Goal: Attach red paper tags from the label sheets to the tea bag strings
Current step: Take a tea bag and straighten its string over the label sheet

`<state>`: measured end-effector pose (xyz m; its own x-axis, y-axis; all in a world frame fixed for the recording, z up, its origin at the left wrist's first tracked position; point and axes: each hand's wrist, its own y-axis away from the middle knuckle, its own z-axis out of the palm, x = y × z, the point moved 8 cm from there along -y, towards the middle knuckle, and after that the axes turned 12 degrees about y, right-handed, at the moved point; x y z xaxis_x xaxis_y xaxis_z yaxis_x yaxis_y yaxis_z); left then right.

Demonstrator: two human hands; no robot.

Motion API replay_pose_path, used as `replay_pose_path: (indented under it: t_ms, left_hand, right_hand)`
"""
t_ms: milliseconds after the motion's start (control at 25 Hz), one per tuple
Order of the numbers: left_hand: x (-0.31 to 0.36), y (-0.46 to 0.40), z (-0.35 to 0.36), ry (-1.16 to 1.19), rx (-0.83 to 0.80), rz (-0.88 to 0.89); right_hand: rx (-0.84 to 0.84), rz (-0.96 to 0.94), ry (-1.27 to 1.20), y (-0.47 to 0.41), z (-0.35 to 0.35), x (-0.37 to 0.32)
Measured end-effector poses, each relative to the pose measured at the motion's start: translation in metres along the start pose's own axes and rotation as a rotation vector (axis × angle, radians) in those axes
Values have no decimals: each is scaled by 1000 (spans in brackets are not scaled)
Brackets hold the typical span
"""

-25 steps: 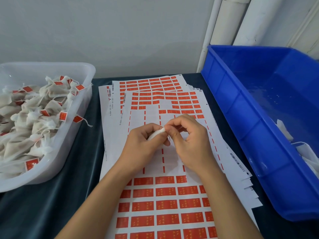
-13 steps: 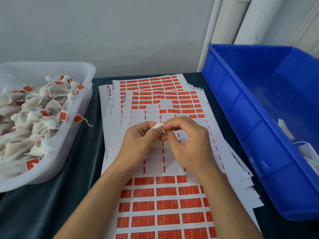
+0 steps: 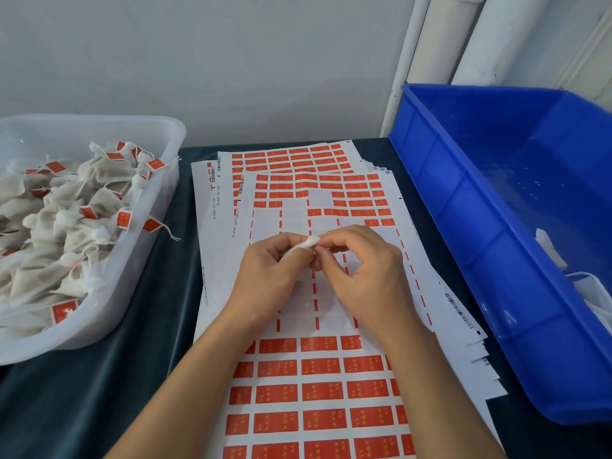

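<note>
Both hands meet above the label sheets (image 3: 318, 392): left hand (image 3: 271, 276) grips a white tea bag (image 3: 306, 244), right hand (image 3: 361, 270) pinches at its top. Sheet-edge barcodes and print are too small to read; gold marks on the red tags (image 3: 323, 366) are illegible.

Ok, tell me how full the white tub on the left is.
Nearly full: the white tub holds tagged tea bags heaped almost to its rim.

White label sheets (image 3: 228, 260) carry rows of red tags (image 3: 319, 365); a blue bin (image 3: 463, 207), a translucent white tub (image 3: 145, 207), a dark teal surface (image 3: 159, 313).
</note>
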<state>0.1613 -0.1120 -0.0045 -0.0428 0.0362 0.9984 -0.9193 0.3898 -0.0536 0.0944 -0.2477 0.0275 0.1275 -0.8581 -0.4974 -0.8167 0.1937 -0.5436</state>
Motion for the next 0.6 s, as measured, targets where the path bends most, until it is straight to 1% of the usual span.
replay_pose_path:
  t_ms: [160,400,480,600]
  left_hand:
    - [2,0,2,-28,-1,29]
    - [2,1,4,-79,-11,17]
    - [1,1,4,-90,-14,12]
    - [0,1,4,-73,-4,-8]
  right_hand:
    - [-6,0,99,1,4,-1]
    - [-86,45,114,0,11,3]
    - [-120,59,83,0,13,3]
    - [-152,117,-66,1,15,3]
